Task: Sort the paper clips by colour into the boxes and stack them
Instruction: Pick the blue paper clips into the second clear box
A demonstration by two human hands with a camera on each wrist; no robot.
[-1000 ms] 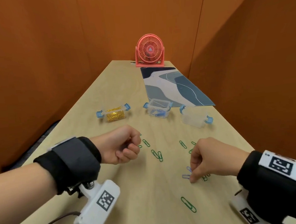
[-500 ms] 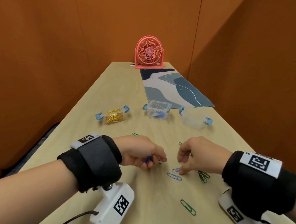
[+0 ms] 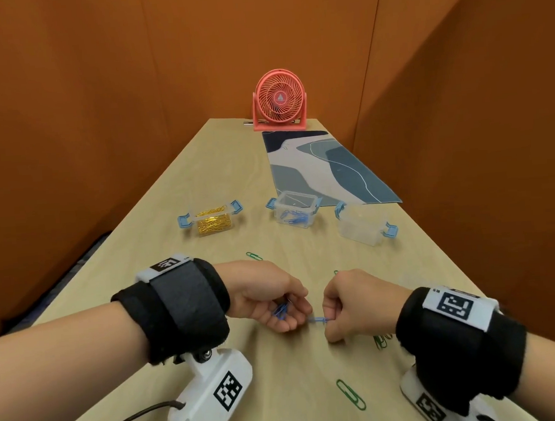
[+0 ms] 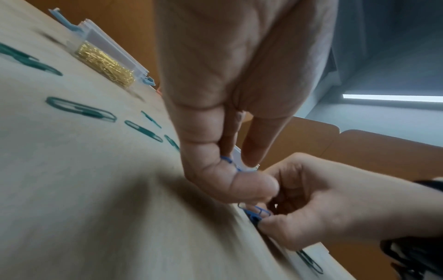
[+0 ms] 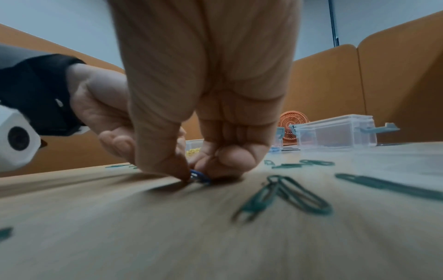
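Note:
My left hand (image 3: 277,304) curls round a small bunch of blue paper clips (image 3: 281,309), seen poking past the thumb (image 4: 227,161) in the left wrist view. Close beside it, my right hand (image 3: 345,307) pinches blue paper clips (image 3: 318,320) low over the table, also visible as blue clips (image 4: 256,213) and blue clips (image 5: 199,175) between thumb and finger. Green clips (image 3: 350,399) lie scattered around. Three clear boxes stand farther back: one with gold clips (image 3: 212,219), one with blue clips (image 3: 294,209), one that looks empty (image 3: 362,224).
A pink desk fan (image 3: 280,100) stands at the far end of the wooden table (image 3: 145,318), with a blue patterned mat (image 3: 319,168) in front of it. Orange partition walls close in on both sides. More green clips (image 5: 285,195) lie right of my right hand.
Both hands have come together at the table's middle. The right hand lifted blue clips off the table and now pinches them next to the left hand, which turned to show its blue clips.

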